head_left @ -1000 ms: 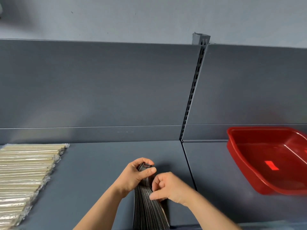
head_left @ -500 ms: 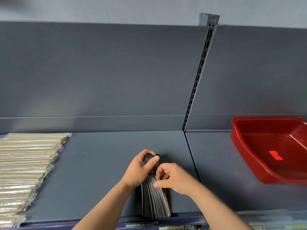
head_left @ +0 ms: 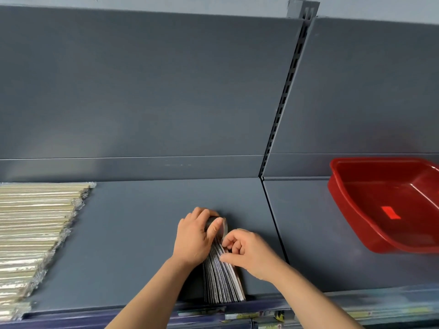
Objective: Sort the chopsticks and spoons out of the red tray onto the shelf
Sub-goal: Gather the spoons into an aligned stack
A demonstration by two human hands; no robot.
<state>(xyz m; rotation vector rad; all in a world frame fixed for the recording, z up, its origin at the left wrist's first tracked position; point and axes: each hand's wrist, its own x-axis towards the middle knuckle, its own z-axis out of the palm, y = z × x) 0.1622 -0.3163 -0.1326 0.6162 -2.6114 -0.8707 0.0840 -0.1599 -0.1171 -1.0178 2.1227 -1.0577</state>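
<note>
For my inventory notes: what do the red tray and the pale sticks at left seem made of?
Red tray: likely glossy plastic; its smooth walls shine. Pale sticks: probably bamboo or wood, matte beige, wrapped in clear film that crinkles and glints.

Bare left hand, bare right hand; forearms uncovered to frame's lower edge.

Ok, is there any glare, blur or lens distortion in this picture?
Head view: a glare patch lies on the red tray floor; the wrapped chopsticks glint; the shelf front strip is smeared; the slotted upright leans, a wide-angle effect; the left hand and right hand on the dark packets look sharp.
</note>
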